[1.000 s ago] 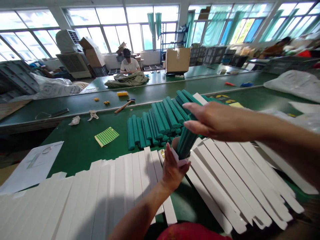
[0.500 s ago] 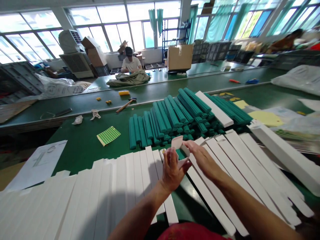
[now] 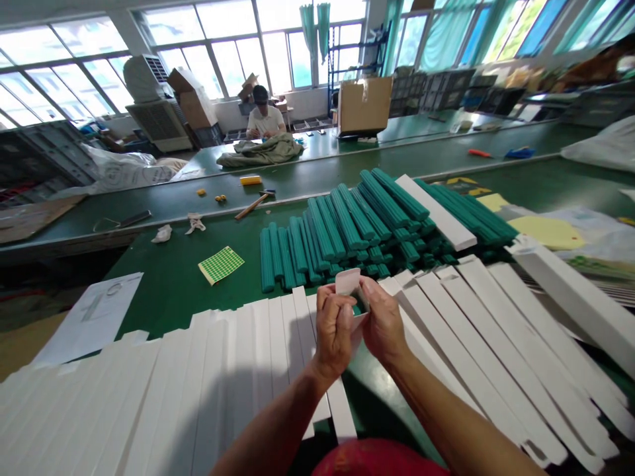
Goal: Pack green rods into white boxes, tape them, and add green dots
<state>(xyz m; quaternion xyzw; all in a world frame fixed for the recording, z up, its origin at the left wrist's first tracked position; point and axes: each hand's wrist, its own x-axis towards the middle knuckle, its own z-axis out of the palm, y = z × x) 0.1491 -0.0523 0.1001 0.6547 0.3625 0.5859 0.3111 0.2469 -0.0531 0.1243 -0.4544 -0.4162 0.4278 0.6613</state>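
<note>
Between my hands is a slim white carton (image 3: 348, 283), its end open toward the far side and its flap raised. Something green shows inside the opening. My left hand (image 3: 333, 330) is closed round the carton's left side, with fingers bent at the opening. On the other side, my right hand (image 3: 385, 320) grips the carton, thumb and fingers near the rim. Just beyond lies a pile of green ribbed rods (image 3: 342, 221). Long white cartons (image 3: 218, 370) lie side by side to the left, and more white cartons (image 3: 486, 324) lie at the right.
A sheet of green dot stickers (image 3: 221, 265) and a printed drawing (image 3: 89, 317) lie at left. A hammer (image 3: 252, 205) rests by the table's far edge. Across the tables sits a person (image 3: 266, 118) near a cardboard box (image 3: 364, 106). Yellow sheets (image 3: 546, 233) lie at right.
My right hand has gone from nearly straight fingers beside the opening to a grip round the carton's right side. My left fingers have bent in at the opening. The view has shifted slightly.
</note>
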